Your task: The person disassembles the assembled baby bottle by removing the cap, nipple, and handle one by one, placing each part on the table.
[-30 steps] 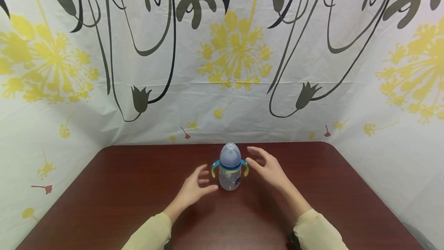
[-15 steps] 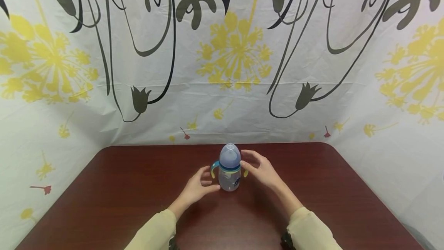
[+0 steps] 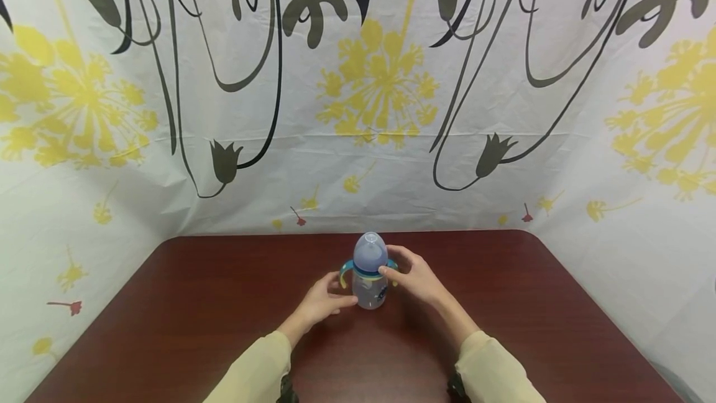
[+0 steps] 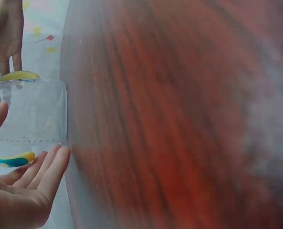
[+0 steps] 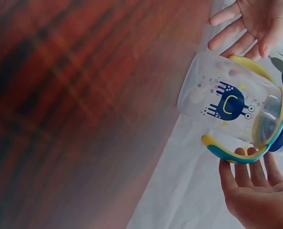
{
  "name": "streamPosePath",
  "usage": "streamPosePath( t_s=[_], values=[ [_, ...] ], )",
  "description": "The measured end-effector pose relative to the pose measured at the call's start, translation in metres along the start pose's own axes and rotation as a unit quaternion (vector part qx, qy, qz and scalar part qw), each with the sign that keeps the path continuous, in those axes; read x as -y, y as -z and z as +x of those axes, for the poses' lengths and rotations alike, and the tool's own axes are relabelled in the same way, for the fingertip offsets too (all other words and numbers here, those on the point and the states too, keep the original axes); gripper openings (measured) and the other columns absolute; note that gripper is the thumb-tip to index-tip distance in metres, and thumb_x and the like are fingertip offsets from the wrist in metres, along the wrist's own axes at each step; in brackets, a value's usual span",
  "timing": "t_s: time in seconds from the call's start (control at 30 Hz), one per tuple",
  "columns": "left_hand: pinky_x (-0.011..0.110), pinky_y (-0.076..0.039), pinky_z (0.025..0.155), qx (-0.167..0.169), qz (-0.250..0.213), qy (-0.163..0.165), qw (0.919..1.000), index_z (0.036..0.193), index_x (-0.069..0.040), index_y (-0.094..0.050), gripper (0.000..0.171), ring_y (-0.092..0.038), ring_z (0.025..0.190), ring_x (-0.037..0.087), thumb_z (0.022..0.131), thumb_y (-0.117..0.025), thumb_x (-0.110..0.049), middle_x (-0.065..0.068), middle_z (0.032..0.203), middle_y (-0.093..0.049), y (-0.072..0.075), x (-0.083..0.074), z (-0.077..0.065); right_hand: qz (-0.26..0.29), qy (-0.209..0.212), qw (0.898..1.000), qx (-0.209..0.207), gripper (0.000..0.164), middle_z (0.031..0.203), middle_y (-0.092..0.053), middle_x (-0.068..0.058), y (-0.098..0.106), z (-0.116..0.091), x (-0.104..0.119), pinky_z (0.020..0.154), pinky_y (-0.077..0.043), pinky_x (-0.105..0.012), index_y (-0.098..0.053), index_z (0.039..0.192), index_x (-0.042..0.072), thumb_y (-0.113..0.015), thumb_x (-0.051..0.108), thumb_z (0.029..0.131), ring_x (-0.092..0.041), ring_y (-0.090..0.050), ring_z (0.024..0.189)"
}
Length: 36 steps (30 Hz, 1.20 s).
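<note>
A baby bottle [image 3: 370,292] stands upright near the table's far side, with a translucent bluish dome cap, a dark blue collar and two teal-and-yellow side handles. Its clear body [image 5: 227,102] carries a dark blue animal print. My left hand [image 3: 320,305] is at the left side of the body, fingers mostly straight; its thumb tip overlaps the lower body. In the left wrist view those fingers [image 4: 46,179] lie beside the left handle [image 4: 15,159]. On the other side, my right hand [image 3: 418,280] has its thumb at the collar, with fingertips [image 5: 256,176] right at the right handle [image 5: 234,156].
The dark reddish-brown wooden table [image 3: 224,278] has rounded far corners. Behind it and at both sides hangs a white cloth [image 3: 268,111] printed with yellow, grey and red flowers. Light sleeves [image 3: 254,369] cover both forearms.
My right hand has moved left, from beside the bottle to its collar and right handle. My left hand has shifted slightly right, its thumb now overlapping the body. The bottle stays in place.
</note>
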State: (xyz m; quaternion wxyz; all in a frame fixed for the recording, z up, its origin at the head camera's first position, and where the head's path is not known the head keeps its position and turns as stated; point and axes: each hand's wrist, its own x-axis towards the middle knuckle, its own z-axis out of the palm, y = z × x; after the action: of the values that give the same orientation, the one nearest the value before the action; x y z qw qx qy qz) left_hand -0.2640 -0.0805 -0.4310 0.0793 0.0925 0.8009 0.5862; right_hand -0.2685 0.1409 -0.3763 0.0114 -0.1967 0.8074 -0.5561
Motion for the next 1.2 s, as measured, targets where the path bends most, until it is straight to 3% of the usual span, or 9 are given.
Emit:
streamPosePath(
  t_s=[0.2, 0.37, 0.67, 0.97, 1.2],
  values=[
    [0.037, -0.049, 0.064, 0.008, -0.008, 0.004, 0.9999, 0.121, 0.001, -0.043, 0.059, -0.058, 0.087, 0.027, 0.075, -0.071, -0.024, 0.019, 0.108, -0.051, -0.002, 0.0, 0.005, 0.002, 0.003, 1.0, 0.008, 0.055, 0.12, -0.048, -0.012, -0.002, 0.011, -0.024, 0.068, -0.046, -0.037, -0.041, 0.128, 0.008, -0.064, 0.025, 0.081, -0.028, -0.049, 0.103],
    [0.037, -0.05, 0.062, 0.019, -0.03, 0.002, 0.9994, 0.118, 0.003, -0.045, 0.056, -0.057, 0.089, 0.029, 0.076, -0.07, -0.023, 0.019, 0.108, -0.051, -0.004, 0.001, 0.008, -0.008, 0.01, 1.0, 0.018, 0.057, 0.12, -0.048, -0.009, -0.003, 0.015, -0.032, 0.071, -0.045, -0.035, -0.04, 0.129, 0.011, -0.065, 0.028, 0.08, -0.025, -0.048, 0.104],
    [0.041, -0.049, 0.06, 0.041, -0.045, -0.017, 0.998, 0.123, 0.002, -0.043, 0.055, -0.056, 0.089, 0.03, 0.077, -0.068, -0.016, 0.017, 0.108, -0.05, -0.006, 0.008, 0.017, 0.0, 0.019, 0.999, 0.034, 0.059, 0.12, -0.047, -0.013, -0.003, 0.019, -0.034, 0.088, -0.036, -0.047, -0.039, 0.129, 0.005, -0.067, 0.02, 0.079, -0.029, -0.043, 0.112],
    [0.037, -0.05, 0.058, 0.038, -0.037, -0.016, 0.9985, 0.118, 0.004, -0.046, 0.054, -0.058, 0.087, 0.028, 0.076, -0.07, -0.019, 0.017, 0.106, -0.051, -0.007, 0.006, 0.017, -0.059, 0.017, 0.998, 0.031, 0.067, 0.117, -0.049, -0.003, -0.007, 0.019, -0.035, 0.086, -0.037, -0.045, -0.036, 0.132, 0.014, -0.067, 0.035, 0.077, -0.02, -0.047, 0.106],
    [0.037, -0.05, 0.057, 0.035, -0.031, -0.018, 0.9987, 0.118, 0.004, -0.046, 0.054, -0.058, 0.087, 0.029, 0.076, -0.07, -0.019, 0.018, 0.106, -0.051, -0.007, 0.006, 0.016, -0.047, 0.03, 0.998, 0.028, 0.063, 0.116, -0.05, -0.005, -0.008, 0.015, -0.024, 0.085, -0.038, -0.045, -0.038, 0.131, 0.011, -0.067, 0.026, 0.078, -0.021, -0.048, 0.104]
  ],
)
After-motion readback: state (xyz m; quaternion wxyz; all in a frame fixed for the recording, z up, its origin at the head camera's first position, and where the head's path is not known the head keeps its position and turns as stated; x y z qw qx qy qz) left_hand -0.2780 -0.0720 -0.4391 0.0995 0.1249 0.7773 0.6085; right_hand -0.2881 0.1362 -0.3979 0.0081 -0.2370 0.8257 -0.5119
